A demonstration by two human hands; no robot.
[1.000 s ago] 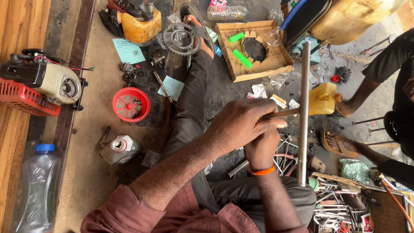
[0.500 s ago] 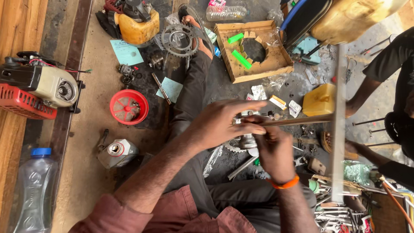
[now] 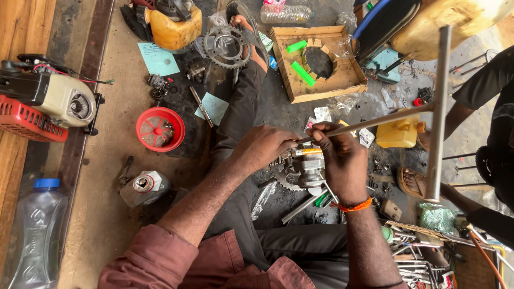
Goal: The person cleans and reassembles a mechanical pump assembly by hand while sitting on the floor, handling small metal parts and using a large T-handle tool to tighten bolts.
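Metal engine part (image 3: 308, 166) steadied by left hand (image 3: 262, 147), fingers clenched on it. T-handle wrench (image 3: 436, 107) shaft gripped by right hand (image 3: 342, 160), tip seated on part.

The T-shaped wrench (image 3: 436, 107) is bare grey metal with a dull sheen. The small engine part (image 3: 308, 163) under it is silvery metal, smudged with grease. The red bowl (image 3: 159, 129) is glossy plastic. The open box (image 3: 318, 64) is rough, unpainted wood. The clear bottle (image 3: 37, 235) is smooth plastic. The concrete floor (image 3: 112, 101) looks dusty and oil-stained.
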